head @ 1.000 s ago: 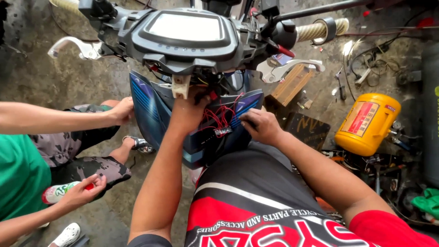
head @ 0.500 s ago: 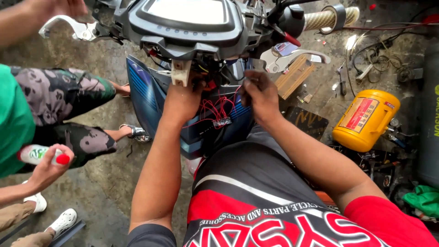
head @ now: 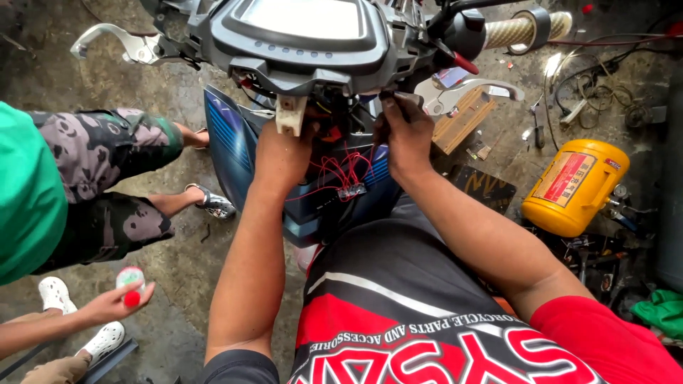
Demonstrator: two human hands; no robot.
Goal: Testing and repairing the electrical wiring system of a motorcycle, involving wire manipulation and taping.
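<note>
Hands under the dash: our left hand (head: 281,153) is by red wires (head: 340,173), grip hidden, can't tell; right hand (head: 404,131) fingers pinched on small part. Yellow canister (head: 573,186) stands well apart, shut.

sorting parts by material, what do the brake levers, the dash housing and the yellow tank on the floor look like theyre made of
Brake levers: likely bare cast metal, silvery with a dull shine.
Dash housing: looks like moulded plastic, grey and matt, with soft rounded edges.
Yellow tank: probably painted metal, glossy, with a label; plastic cannot be ruled out.
</note>
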